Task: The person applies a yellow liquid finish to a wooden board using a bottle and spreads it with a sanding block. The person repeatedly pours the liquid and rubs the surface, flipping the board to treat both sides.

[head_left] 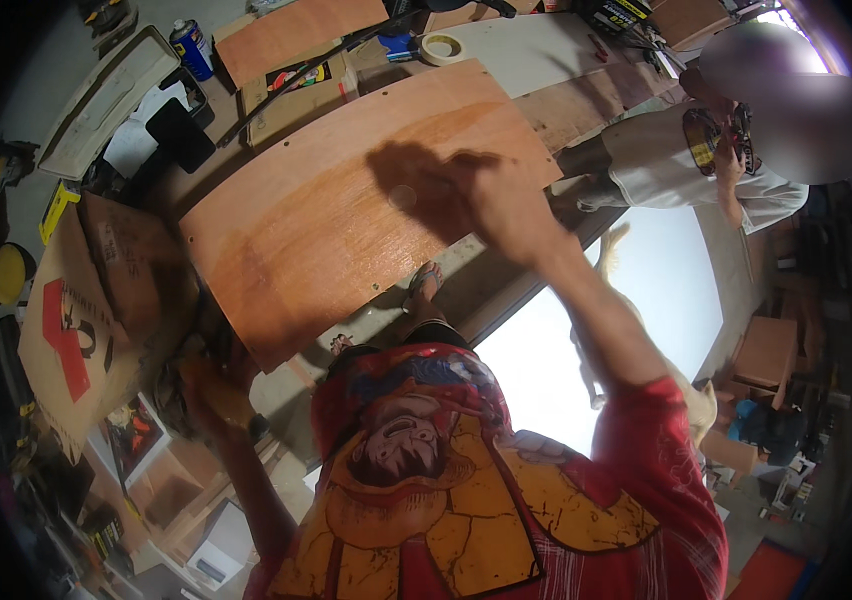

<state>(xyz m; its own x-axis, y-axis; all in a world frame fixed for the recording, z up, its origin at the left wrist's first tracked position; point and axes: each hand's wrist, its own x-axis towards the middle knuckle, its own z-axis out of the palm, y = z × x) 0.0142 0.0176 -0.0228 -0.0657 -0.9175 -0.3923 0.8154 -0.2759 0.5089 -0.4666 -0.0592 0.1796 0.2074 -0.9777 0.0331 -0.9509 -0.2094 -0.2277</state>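
While hovering with right hand (508,205) over the near edge of a flat orange-brown wooden panel (296,240), holding left hand (214,392) beside its near left corner, leaving both grips impossible to tell.

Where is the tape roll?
In the head view, the tape roll lies near the top, slightly right of centre, just past the far edge of the wooden board, right of a blue item.

Hands (508,208) well apart, the right over a partly glossy wooden panel (291,240), tape roll (444,61) beyond.
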